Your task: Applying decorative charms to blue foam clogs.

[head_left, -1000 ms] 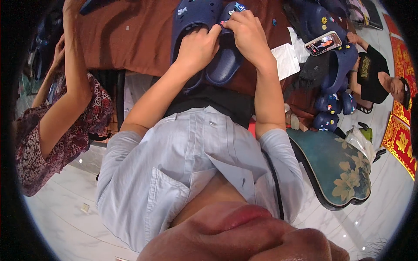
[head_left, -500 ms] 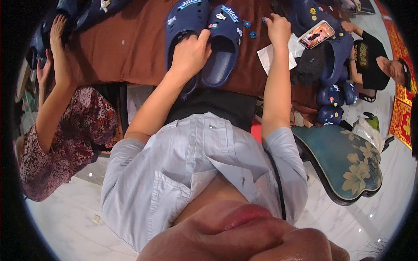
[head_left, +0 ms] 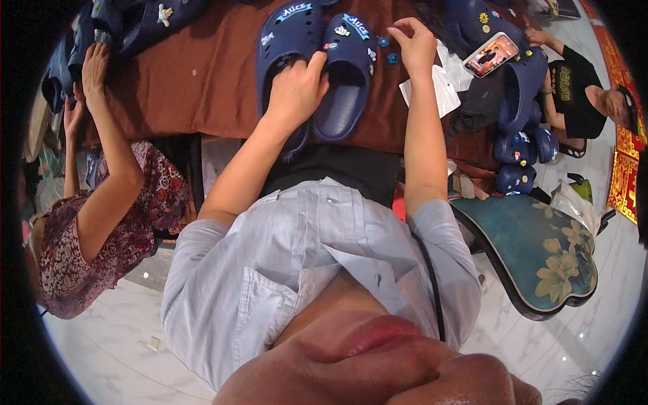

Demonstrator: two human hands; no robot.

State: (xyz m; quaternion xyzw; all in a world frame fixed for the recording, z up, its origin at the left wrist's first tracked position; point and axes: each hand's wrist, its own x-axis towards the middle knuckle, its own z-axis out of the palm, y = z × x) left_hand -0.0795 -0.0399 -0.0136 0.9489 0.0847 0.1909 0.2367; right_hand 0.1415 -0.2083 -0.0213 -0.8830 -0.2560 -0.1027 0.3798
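My left hand [head_left: 295,93] has its fingers inside the opening of a navy-blue clog [head_left: 278,42], thumb along the inner side, gripping it. The matching navy clog [head_left: 339,111] lies against it on the right, with small charms and a light-blue name badge on its holed upper. Off to the right, my right hand [head_left: 417,48] is raised over the cloth with thumb and finger pinched together. A blue flower-shaped shoe charm appears to be in this pinch, mostly hidden. Near those fingertips lie two more blue flower charms [head_left: 383,42].
Brown cloth [head_left: 196,101] covers the table. White paper [head_left: 439,91], a phone with a lit screen [head_left: 491,55] and more navy clogs [head_left: 520,88] are at right. A co-worker's hand [head_left: 95,71] touches clogs at far left; another person [head_left: 584,94] is far right. A floral-patterned chair [head_left: 540,253] stands nearby.
My right hand has moved left toward the clogs, and the blue charm at its fingertips no longer shows on the cloth. My left hand stays on the clog. The co-worker's hand has shifted.
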